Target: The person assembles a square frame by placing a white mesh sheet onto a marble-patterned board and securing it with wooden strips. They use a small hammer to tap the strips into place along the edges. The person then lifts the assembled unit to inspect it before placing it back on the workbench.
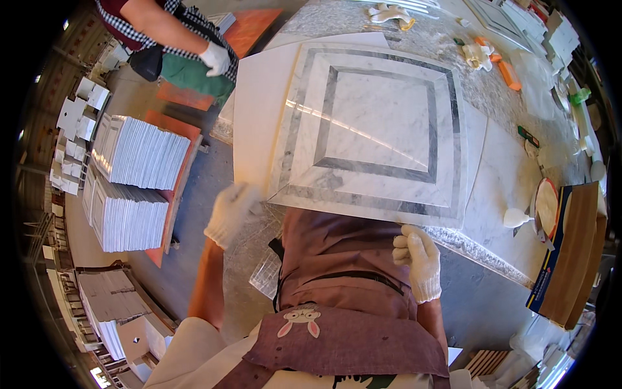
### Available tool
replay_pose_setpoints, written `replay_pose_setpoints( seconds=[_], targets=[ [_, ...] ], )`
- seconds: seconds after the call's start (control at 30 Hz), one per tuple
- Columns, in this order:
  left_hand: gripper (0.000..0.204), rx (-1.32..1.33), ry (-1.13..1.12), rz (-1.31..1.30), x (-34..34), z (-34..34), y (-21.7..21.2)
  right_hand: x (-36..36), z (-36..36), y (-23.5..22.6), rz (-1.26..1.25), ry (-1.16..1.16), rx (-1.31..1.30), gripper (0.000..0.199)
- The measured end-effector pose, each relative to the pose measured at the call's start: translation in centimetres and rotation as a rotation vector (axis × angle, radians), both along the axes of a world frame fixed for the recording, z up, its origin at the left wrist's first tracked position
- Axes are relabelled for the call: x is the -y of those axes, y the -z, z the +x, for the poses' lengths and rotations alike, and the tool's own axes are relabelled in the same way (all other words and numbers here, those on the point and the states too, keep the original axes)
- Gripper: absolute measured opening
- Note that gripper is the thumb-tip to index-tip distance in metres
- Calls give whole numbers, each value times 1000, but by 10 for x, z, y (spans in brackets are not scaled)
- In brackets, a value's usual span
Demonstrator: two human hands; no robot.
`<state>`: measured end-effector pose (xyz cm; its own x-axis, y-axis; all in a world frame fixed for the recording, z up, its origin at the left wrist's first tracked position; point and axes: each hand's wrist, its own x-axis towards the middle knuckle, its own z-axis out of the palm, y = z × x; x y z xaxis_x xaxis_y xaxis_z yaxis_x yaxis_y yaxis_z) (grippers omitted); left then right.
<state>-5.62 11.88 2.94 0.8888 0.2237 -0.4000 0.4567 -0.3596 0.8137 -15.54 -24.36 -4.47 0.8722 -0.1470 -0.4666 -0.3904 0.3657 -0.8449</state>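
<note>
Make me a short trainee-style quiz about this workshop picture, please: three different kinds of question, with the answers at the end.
1. True or false: the person's left hand is bare.
2. How many grey frame-shaped bands does the marble panel in front of the person show? A) one B) two C) four
3. Fill in the blank: the open cardboard box is at the ____ side of the picture.

Key: 1. False, it is gloved. 2. B, one inside the other. 3. Right.
</note>
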Motion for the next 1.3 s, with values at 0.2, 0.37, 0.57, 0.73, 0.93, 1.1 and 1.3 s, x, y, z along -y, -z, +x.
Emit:
replay_pose_setpoints(
  seconds=[0.2, 0.37, 0.57, 0.73, 0.93, 1.1, 1.3],
  targets=[
    [39, 482, -92, 517, -41, 60, 31, -15, 3, -17, 30, 53, 4, 37],
    [38, 261, -135, -142, -61, 75, 81, -18, 3, -23, 129, 27, 6, 44],
    [33, 226, -131, -201, -43, 62, 64, -25, 0, -36, 100, -5, 82, 54],
    [34, 258, -226, -261, -6, 23, 76, -15, 7, -35, -46, 34, 157, 26],
    [32, 144, -287, -254, 35, -20, 81, 18, 30, -37, -107, 83, 145, 21],
    [31, -75, 45, -351, 75, -57, 54, 67, 65, -40, -249, 107, 101, 41],
    [36, -692, 530, -592, 115, -58, 51, 142, 111, -18, -277, 175, 107, 32]
  ],
)
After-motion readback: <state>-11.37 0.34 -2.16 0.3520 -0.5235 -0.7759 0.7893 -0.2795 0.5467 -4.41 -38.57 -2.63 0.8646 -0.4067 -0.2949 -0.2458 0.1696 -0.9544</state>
